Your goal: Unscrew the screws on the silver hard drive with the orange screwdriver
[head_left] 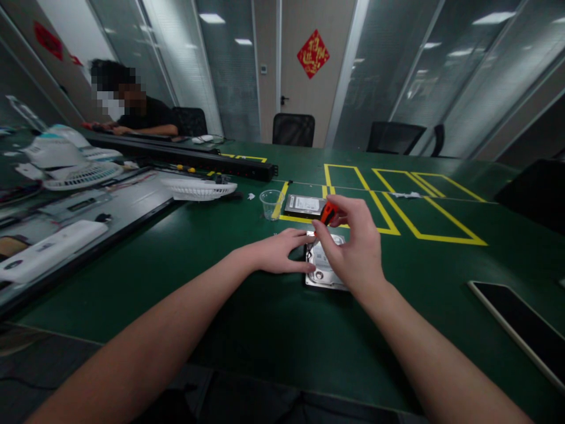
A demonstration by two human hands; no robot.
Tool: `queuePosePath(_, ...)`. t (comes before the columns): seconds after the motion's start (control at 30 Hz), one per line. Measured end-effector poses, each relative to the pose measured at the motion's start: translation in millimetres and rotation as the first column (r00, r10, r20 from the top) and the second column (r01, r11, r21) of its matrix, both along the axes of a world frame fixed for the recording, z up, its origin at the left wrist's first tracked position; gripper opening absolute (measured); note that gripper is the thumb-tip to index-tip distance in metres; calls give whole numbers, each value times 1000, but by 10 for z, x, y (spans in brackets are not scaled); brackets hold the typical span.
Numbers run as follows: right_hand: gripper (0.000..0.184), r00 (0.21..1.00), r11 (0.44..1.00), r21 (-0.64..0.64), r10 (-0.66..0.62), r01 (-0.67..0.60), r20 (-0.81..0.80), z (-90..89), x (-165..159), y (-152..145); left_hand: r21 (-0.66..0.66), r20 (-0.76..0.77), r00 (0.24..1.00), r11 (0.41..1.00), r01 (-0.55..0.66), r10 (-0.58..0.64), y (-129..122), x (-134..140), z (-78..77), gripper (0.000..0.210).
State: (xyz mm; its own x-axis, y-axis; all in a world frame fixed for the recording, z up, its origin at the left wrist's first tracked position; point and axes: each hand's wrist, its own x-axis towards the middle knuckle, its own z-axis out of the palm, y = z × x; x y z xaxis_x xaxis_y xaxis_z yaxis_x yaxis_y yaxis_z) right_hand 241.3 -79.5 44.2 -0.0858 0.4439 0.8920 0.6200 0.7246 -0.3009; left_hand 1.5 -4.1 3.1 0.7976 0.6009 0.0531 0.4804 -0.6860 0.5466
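A silver hard drive (323,259) lies flat on the green table, label side partly hidden by my right hand. My left hand (282,252) holds the drive at its left side, with thumb and forefinger parted and pressed on its edge. Above the drive, my right hand (358,241) is closed around the orange and black handle of a screwdriver (327,213). The tool tilts down to the left, and its tip is too small to make out. Just beyond lies a second hard drive (304,204) with a white label, beside a clear plastic cup (271,206).
Yellow tape rectangles (450,238) mark the green table (247,318). A phone (521,330) lies at the right. On the left are a large flat panel (132,203), a white fan (66,156) and a long black bar (238,168). A person (150,118) sits at the far left.
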Motion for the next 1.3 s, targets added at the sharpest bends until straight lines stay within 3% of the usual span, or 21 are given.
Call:
queuePosePath(0.27,53,998,997,-49,54,-55,-19,-26,-16,-10,-19,9,1000,1000,-3,3,2,0,13,100)
queuePosePath(0.5,45,999,999,-4,40,-39,13,-22,6,10,0,25,1000,1000,-18,18,1,22,-6,99)
queuePosePath(0.9,50,996,996,26,85,-85,-16,-58,-17,38,-4,3,1000,1000,-11,11,28,-3,-49,100)
queuePosePath(1.3,54,999,997,-51,51,-52,-17,-65,-12,-11,-19,11,1000,1000,-12,12,15,14,-14,100)
